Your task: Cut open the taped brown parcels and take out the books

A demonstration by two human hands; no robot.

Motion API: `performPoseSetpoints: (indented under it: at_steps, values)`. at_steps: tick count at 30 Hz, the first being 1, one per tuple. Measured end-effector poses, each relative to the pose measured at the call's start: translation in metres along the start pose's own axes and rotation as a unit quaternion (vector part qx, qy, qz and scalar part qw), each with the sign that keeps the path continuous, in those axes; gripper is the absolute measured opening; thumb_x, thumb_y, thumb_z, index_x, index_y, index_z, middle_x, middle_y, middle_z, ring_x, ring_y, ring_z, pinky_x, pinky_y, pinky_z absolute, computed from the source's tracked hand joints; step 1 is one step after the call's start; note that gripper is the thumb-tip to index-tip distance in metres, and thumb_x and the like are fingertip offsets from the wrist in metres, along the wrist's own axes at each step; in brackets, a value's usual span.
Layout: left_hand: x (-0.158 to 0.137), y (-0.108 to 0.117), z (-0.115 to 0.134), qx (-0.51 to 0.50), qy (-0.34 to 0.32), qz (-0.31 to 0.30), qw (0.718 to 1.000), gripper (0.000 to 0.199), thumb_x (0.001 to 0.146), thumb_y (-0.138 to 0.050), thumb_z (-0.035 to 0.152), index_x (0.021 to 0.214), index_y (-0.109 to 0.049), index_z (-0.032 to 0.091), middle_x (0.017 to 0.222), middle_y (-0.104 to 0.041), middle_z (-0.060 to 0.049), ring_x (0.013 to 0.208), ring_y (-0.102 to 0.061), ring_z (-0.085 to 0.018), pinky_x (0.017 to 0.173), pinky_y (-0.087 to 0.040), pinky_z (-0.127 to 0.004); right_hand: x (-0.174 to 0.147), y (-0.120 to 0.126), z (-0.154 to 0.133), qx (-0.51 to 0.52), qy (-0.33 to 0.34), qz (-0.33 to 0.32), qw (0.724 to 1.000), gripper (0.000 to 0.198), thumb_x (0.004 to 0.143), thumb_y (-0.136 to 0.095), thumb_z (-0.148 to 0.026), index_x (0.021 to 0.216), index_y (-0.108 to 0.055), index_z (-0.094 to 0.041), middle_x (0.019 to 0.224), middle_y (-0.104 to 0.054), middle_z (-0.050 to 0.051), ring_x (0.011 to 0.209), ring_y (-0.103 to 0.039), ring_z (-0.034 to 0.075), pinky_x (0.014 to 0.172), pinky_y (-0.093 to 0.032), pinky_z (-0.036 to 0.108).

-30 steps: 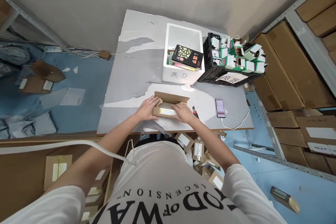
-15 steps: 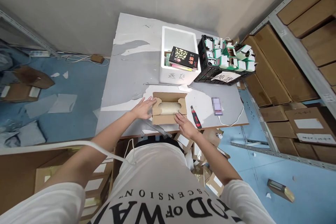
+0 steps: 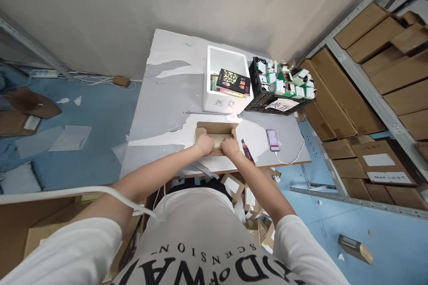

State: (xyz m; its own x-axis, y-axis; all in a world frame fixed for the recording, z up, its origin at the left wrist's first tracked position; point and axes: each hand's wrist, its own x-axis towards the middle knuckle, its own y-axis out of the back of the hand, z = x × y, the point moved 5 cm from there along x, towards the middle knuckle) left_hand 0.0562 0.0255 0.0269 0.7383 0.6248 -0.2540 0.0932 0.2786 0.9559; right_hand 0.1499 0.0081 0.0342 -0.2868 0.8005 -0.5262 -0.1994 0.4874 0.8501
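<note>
A small open cardboard box [image 3: 214, 128] lies near the table's front edge. Inside it is a pale, roll-shaped item [image 3: 217, 140], partly covered by my hands. My left hand [image 3: 204, 143] reaches into the box's left half with its fingers curled in. At the right end of the pale item, my right hand [image 3: 230, 146] is curled in the same way. What the fingertips grip is hidden by the knuckles. A red and black utility knife [image 3: 248, 151] rests just to the right of the box.
Behind the box stand a white foam bin [image 3: 223, 105] holding books [image 3: 234, 82] and a black crate [image 3: 259, 106] of small cartons. A phone [image 3: 273, 140] with a white cable lies to the right. Shelves of cardboard boxes [image 3: 377, 156] line the right side.
Both hands have moved from the box's outer edges into it, closer together, and their fingers have curled. The pale item is now more covered. The camera view has shifted slightly.
</note>
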Motion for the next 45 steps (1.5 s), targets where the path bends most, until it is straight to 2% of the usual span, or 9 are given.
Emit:
performPoseSetpoints:
  at_steps: [6,10,14,19,22,25,30,37,45]
  values:
    - [-0.037,-0.009,-0.026,0.01,0.182,0.1,0.978,0.099,0.069,-0.055,0.073,0.131,-0.05,-0.003,0.143,-0.038,-0.03,0.137,-0.028,-0.043,0.111,-0.018,-0.05,-0.029,-0.013,0.038,-0.002,-0.171,0.121,0.978,0.056,0.092,-0.041,-0.036,0.138,-0.043,-0.005,0.14,-0.042,0.029,0.132,-0.038,0.035,0.106,-0.025,0.061]
    - [-0.056,-0.027,-0.034,-0.066,0.232,0.137,0.961,0.129,0.054,-0.056,0.083,0.146,-0.023,-0.002,0.153,-0.016,-0.027,0.143,-0.01,-0.04,0.114,-0.011,-0.05,-0.034,-0.05,0.048,0.084,-0.183,0.112,0.973,0.067,0.096,-0.024,-0.047,0.15,-0.015,-0.009,0.157,-0.013,0.02,0.145,-0.011,0.03,0.109,-0.018,0.061]
    - [-0.061,-0.044,-0.041,-0.136,0.238,0.15,0.95,0.142,0.049,-0.059,0.084,0.149,-0.005,-0.001,0.155,-0.01,-0.026,0.144,-0.008,-0.038,0.114,-0.017,-0.05,-0.035,-0.068,0.05,0.141,-0.175,0.127,0.966,0.07,0.096,-0.02,-0.048,0.15,-0.005,-0.005,0.157,-0.004,0.02,0.146,-0.004,0.029,0.111,-0.022,0.053]
    - [-0.058,-0.047,-0.045,-0.157,0.24,0.151,0.946,0.14,0.048,-0.062,0.081,0.15,-0.004,0.005,0.155,-0.011,-0.025,0.144,-0.01,-0.038,0.113,-0.015,-0.055,-0.036,-0.032,0.047,0.079,-0.144,0.156,0.974,0.063,0.095,-0.029,-0.048,0.147,-0.028,-0.011,0.156,-0.015,0.02,0.145,-0.011,0.032,0.109,-0.011,0.065]
    - [-0.059,-0.045,-0.044,-0.158,0.242,0.148,0.946,0.14,0.048,-0.062,0.081,0.15,-0.004,0.005,0.155,-0.009,-0.025,0.144,-0.009,-0.038,0.113,-0.014,-0.056,-0.019,0.0,0.03,0.061,-0.025,0.151,0.986,0.061,0.093,-0.04,-0.046,0.143,-0.035,-0.012,0.153,-0.028,0.019,0.143,-0.021,0.028,0.114,-0.012,0.054]
    - [-0.06,-0.044,-0.043,-0.158,0.247,0.142,0.946,0.14,0.049,-0.062,0.081,0.15,-0.002,0.004,0.155,-0.008,-0.025,0.144,-0.008,-0.038,0.112,-0.013,-0.056,0.012,0.007,0.012,0.1,0.057,0.045,0.992,0.067,0.09,-0.043,-0.055,0.144,-0.035,-0.016,0.152,-0.03,0.015,0.141,-0.026,0.026,0.113,-0.022,0.043]
    - [-0.06,-0.043,-0.042,-0.162,0.252,0.129,0.945,0.138,0.049,-0.063,0.079,0.15,-0.006,0.005,0.155,-0.009,-0.024,0.144,-0.005,-0.039,0.112,-0.013,-0.058,0.046,-0.014,0.004,0.12,0.046,-0.143,0.981,0.079,0.084,-0.041,-0.068,0.148,-0.029,-0.022,0.157,-0.016,0.012,0.143,-0.023,0.03,0.11,-0.03,0.042]
    - [-0.059,-0.043,-0.045,-0.173,0.253,0.123,0.944,0.133,0.052,-0.063,0.078,0.15,-0.008,0.006,0.156,-0.007,-0.023,0.144,-0.003,-0.037,0.113,-0.011,-0.057,0.045,-0.001,-0.021,-0.036,0.144,-0.062,0.987,0.054,0.095,-0.038,-0.047,0.142,-0.036,-0.021,0.129,-0.058,0.017,0.11,-0.062,0.028,0.092,-0.044,0.04]
    - [-0.058,-0.045,-0.046,-0.172,0.254,0.115,0.945,0.132,0.056,-0.059,0.078,0.15,-0.003,0.003,0.156,-0.004,-0.024,0.145,-0.002,-0.037,0.112,-0.009,-0.058,0.048,0.002,-0.027,-0.049,0.091,-0.083,0.991,0.036,0.095,-0.037,-0.026,0.126,-0.048,-0.012,0.104,-0.07,0.019,0.097,-0.067,0.028,0.082,-0.047,0.038]
